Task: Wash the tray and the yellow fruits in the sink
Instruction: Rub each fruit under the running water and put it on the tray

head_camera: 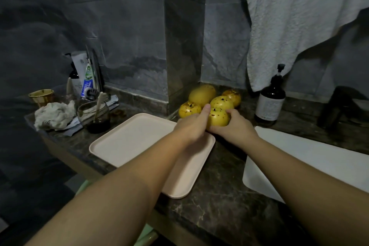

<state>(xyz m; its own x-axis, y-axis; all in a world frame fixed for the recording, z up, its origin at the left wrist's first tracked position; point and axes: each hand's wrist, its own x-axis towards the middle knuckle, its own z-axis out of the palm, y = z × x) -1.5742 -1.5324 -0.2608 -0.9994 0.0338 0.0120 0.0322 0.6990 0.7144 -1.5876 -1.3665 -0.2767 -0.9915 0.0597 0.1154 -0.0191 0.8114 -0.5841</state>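
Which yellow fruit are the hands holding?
The front fruit, nearest the tray, between left hand and right hand. The other four sit untouched behind.

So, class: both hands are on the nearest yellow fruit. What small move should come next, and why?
Probably lift that fruit clear of the pile and carry it right, toward the sink. Both the left hand and right hand already cup it, it still looks speckled with dirt, and the tray beside it lies bare on the counter.
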